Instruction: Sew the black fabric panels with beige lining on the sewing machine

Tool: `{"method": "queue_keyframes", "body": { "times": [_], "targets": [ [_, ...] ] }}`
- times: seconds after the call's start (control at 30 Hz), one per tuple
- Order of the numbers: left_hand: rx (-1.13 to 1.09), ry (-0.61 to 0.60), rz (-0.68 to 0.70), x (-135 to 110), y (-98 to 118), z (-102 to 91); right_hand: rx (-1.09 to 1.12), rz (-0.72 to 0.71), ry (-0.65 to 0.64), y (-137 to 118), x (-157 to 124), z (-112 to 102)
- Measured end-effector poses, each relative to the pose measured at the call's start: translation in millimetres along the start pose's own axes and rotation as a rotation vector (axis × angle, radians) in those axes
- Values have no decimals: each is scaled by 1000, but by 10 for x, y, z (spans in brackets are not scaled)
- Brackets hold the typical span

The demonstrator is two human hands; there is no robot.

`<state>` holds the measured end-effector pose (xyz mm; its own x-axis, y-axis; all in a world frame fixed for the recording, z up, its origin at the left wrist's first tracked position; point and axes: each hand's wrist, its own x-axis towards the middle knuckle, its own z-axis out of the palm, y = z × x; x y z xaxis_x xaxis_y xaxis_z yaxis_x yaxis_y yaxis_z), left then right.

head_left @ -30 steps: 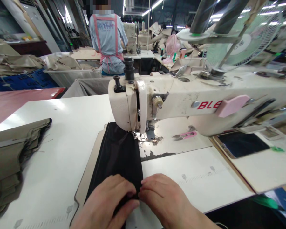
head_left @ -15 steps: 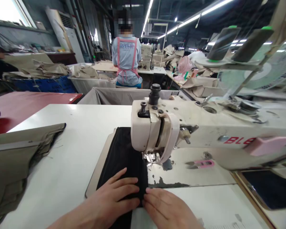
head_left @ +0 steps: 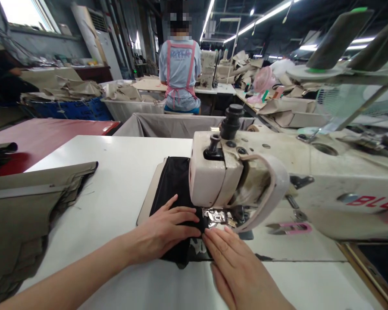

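A black fabric piece lies over a beige panel on the white table, its right edge at the metal presser foot of the sewing machine. My left hand rests flat on the black fabric with its fingers spread. Just right of it, my right hand lies with fingers stretched out and side by side, the tips touching the fabric's edge in front of the presser foot. Neither hand is wrapped round anything. The needle cannot be made out.
Pink-handled thread snips lie on the machine bed. Stacked beige-grey fabric pieces are at the left. Dark thread cones stand behind the machine. A dark-screened device sits at right. A person sits ahead, back turned.
The black fabric and panel have slid away from me past the presser foot, and both hands have moved forward with them. The fabric's near end now shows. The camera view has shifted.
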<state>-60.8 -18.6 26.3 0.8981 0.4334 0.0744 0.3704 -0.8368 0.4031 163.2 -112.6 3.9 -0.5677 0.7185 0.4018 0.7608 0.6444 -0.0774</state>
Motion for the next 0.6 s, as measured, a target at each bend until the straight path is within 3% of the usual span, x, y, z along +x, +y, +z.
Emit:
{"method": "queue_keyframes", "body": {
  "times": [0.2, 0.33, 0.4, 0.5, 0.57, 0.6],
  "targets": [
    [-58, 48, -25, 154, -204, -8, 106, 69, -52, -31, -9, -19],
    [-166, 154, -185, 175, -276, 27, 331, 166, -83, -13, -66, -24],
    [-167, 274, -310, 116, -199, 66, 651, 341, -20, -33, -127, -69],
    [-109, 381, -444, -64, 112, 170, 1429, 787, 94, -171, -245, -157],
    [-33, 352, -476, -206, 371, 262, 1916, 1015, 22, -329, -305, -182],
    [10, 327, -469, -270, 483, 310, 2093, 1053, -73, -411, -318, -179]
  ]
}}
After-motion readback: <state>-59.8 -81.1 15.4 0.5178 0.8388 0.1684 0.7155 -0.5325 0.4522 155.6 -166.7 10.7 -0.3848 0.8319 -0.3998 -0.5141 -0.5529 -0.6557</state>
